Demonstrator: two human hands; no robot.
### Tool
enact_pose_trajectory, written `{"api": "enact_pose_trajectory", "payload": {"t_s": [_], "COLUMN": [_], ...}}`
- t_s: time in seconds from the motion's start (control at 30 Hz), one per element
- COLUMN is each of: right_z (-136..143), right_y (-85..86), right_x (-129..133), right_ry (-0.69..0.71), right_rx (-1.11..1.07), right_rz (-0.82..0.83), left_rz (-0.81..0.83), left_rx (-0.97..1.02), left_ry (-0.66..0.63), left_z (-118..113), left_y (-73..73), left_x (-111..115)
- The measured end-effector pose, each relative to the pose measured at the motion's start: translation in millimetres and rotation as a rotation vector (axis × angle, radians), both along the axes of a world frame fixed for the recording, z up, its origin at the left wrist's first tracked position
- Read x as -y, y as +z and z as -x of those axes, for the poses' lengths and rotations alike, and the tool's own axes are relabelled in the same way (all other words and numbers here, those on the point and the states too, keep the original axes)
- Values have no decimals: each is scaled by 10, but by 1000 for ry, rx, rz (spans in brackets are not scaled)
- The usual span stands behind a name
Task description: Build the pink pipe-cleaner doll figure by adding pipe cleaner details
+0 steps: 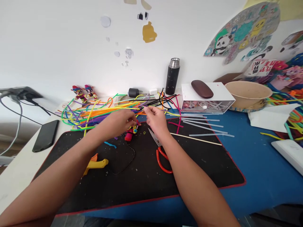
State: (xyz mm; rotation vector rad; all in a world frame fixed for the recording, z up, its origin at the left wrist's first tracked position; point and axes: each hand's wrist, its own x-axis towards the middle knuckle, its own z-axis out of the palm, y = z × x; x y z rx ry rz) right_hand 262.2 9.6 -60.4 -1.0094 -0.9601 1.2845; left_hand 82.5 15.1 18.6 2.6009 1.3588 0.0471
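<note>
Above the black mat [142,179], my left hand [123,121] has its fingers curled, just over a small red, yellow and blue pipe-cleaner figure [130,132]; what its fingertips hold is too small to tell. My right hand [156,121] is pinched beside it, thumb and forefinger together near the coloured pipe cleaners; anything between them cannot be made out. Red-handled scissors [163,160] lie on the mat under my right wrist, blades pointing up and left. A tiny yellow-green loop [144,132] rests between the hands.
A pile of pipe cleaners [104,112] lies behind the mat. Nearby are a yellow glue gun [97,164], phone [45,135], black flask [172,77], white box [205,101] with a dark case [202,89], round tub [247,93], thin stick [196,138] and two finished figures [84,93].
</note>
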Motion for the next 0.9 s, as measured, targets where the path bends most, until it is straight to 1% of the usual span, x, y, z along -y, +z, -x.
{"api": "enact_pose_trajectory", "payload": {"t_s": [0.07,0.1,0.13,0.2,0.3,0.57,0.77,0.9], "right_z": [-13,-17,-19,-17,-6,24,29,32], "right_y": [22,31,37,42,40,24,25,26], "right_x": [0,2,5,9,5,-9,1,8], "right_ry": [-41,-54,-52,-47,-44,-37,-24,-18], "right_rx": [-82,-103,-111,-116,-122,-152,-143,-133], "right_rz": [0,-5,-4,2,12,4,24,32], "left_rz": [32,27,12,-16,-30,-3,20,36], "left_rx": [-51,-81,-113,-165,-204,-187,-155,-134], "left_ry": [-137,-181,-194,-204,-217,-241,-230,-224], "left_z": [-103,-157,-210,-300,-385,-450,-455,-479], "left_y": [-99,-146,-185,-243,-289,-398,-430,-422], "left_x": [91,130,162,195,185,144,114,111]}}
